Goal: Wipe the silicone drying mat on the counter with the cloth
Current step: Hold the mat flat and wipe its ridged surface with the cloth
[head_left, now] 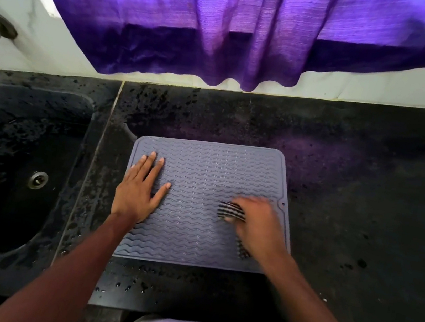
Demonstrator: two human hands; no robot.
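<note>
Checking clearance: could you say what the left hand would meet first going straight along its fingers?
The left hand, flat on the mat, would likely meet its raised far rim first, then bare counter.

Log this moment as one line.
step: wiping | left hand: flat on mat | right hand: grips cloth, mat's right side | mat: on counter beside sink

Single head view, wide-angle, steeply down, close above mat (205, 165) on counter (350, 209).
</note>
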